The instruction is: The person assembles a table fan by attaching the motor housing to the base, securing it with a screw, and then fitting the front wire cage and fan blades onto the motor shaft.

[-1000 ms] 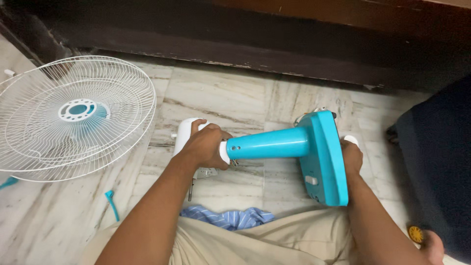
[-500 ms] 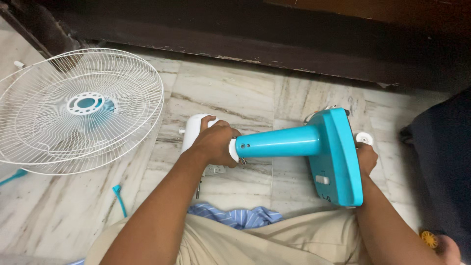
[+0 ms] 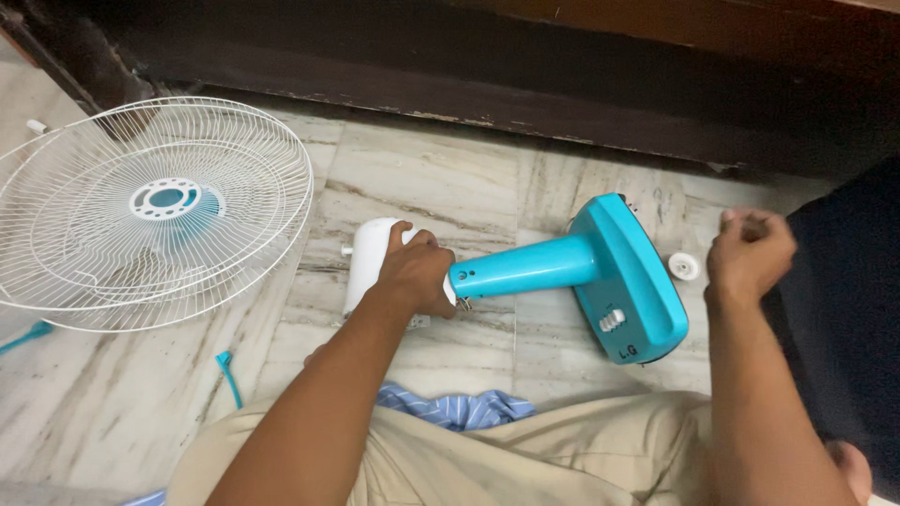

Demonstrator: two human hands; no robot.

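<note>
A turquoise fan base with a tapering stem (image 3: pixel 600 272) lies on its side on the marble floor. My left hand (image 3: pixel 417 272) grips the white motor housing (image 3: pixel 367 258) where it joins the stem's narrow end. My right hand (image 3: pixel 750 253) is raised to the right of the base, clear of it, fingers curled closed; nothing shows in it. A small white round knob (image 3: pixel 683 266) lies on the floor between the base and that hand.
A white wire fan guard (image 3: pixel 150 211) with a turquoise blade behind it lies at the left. A small turquoise clip (image 3: pixel 225 373) is on the floor near my knee. A dark wooden ledge (image 3: pixel 525 84) runs along the back; a dark cloth (image 3: pixel 844 309) is at the right.
My right hand let go of the fan base and lifted away to the right. The base tipped down onto the floor, its stem angled. The left hand kept its grip.
</note>
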